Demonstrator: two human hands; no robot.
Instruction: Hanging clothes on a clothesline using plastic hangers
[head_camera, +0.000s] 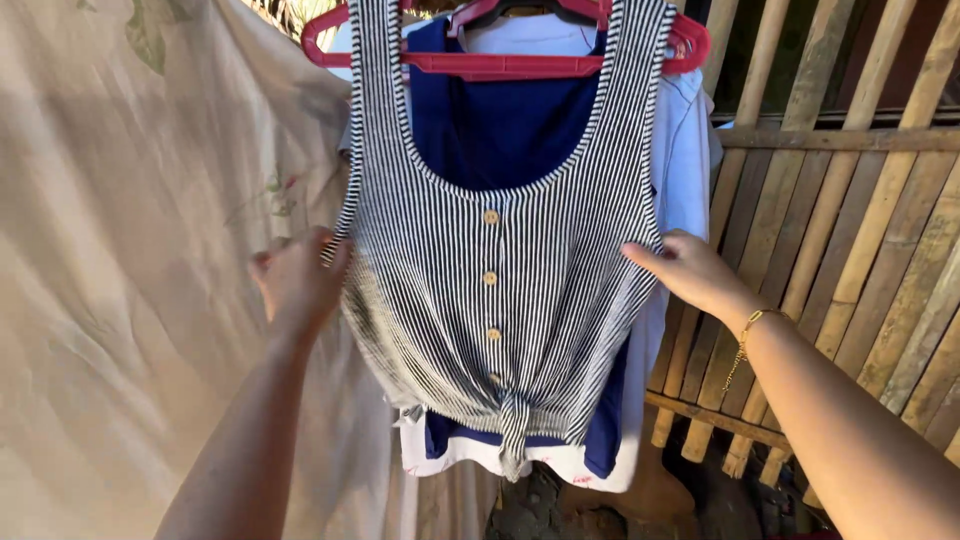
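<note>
A black-and-white striped sleeveless top with small wooden buttons and a knotted hem hangs on a red plastic hanger. My left hand pinches its left side seam just under the armhole. My right hand, with a thin gold bracelet at the wrist, grips the right side seam at the same height. Behind the striped top hang a dark blue garment and a white garment on their own hangers.
A pale beige sheet with a faint leaf print hangs at the left. A bamboo slat wall stands at the right. Dark ground with stones shows below the clothes.
</note>
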